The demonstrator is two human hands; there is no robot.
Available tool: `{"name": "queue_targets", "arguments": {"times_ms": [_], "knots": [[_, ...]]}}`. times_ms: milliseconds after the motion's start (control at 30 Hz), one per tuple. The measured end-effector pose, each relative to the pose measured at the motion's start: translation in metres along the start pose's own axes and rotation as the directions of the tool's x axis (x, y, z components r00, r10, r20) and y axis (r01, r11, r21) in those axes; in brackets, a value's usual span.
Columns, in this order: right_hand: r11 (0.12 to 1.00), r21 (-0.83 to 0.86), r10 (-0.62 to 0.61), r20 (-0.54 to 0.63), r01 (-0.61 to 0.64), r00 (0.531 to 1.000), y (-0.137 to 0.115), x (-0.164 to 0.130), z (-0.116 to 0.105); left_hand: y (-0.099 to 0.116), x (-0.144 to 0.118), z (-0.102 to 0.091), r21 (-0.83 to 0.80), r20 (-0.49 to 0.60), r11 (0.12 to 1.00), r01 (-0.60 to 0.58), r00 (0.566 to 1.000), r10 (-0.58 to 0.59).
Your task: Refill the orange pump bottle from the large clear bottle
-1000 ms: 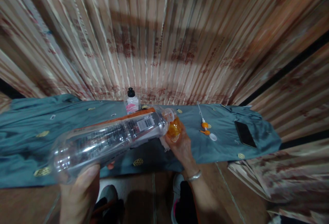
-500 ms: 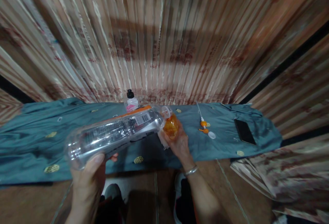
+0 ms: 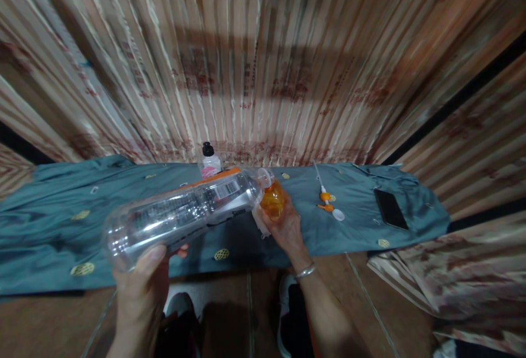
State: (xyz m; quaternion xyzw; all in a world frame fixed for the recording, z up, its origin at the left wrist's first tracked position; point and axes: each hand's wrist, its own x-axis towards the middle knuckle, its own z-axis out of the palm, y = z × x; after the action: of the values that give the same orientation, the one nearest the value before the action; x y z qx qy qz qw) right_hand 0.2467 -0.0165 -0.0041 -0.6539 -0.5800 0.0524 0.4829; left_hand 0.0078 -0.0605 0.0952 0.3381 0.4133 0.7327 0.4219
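Note:
My left hand (image 3: 142, 287) grips the base end of a large clear plastic bottle (image 3: 184, 213), held nearly on its side with its neck pointing right. The bottle's mouth sits over a small orange bottle (image 3: 273, 200), which my right hand (image 3: 287, 229) holds upright above the teal cloth (image 3: 61, 221). A silver bangle is on my right wrist.
A small clear bottle with a black cap and pink label (image 3: 210, 163) stands at the back of the cloth. An orange-and-white pump head with its tube (image 3: 327, 205) lies to the right, and a black phone (image 3: 390, 209) further right. Striped curtains hang behind.
The large bottle has drawn back a little from the camera and my left hand has shifted right along its base. Since half a second ago almost nothing has moved.

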Motion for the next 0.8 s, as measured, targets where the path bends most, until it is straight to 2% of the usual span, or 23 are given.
{"name": "queue_targets", "arguments": {"times_ms": [200,433,667,800], "knots": [[0.999,0.016,-0.029,-0.019,0.029,0.999,0.0024,-0.0004,0.0,-0.0006,-0.0015,-0.0002,-0.003,0.01,0.999,-0.033,0.999,0.033],[1.0,-0.008,0.009,0.021,-0.009,1.0,0.0005,-0.0003,-0.0031,-0.0004,-0.0026,-0.0007,-0.004,-0.021,1.0,-0.022,1.0,0.022],[1.0,0.002,-0.009,-0.002,0.009,1.0,0.0023,-0.0016,-0.0009,0.004,-0.0063,0.0023,0.016,-0.053,0.998,-0.056,0.997,0.057],[1.0,0.001,-0.008,-0.007,0.008,1.0,0.0011,-0.0015,-0.0003,0.0049,-0.0078,0.0018,0.036,-0.028,0.997,-0.071,0.997,0.072]]}}
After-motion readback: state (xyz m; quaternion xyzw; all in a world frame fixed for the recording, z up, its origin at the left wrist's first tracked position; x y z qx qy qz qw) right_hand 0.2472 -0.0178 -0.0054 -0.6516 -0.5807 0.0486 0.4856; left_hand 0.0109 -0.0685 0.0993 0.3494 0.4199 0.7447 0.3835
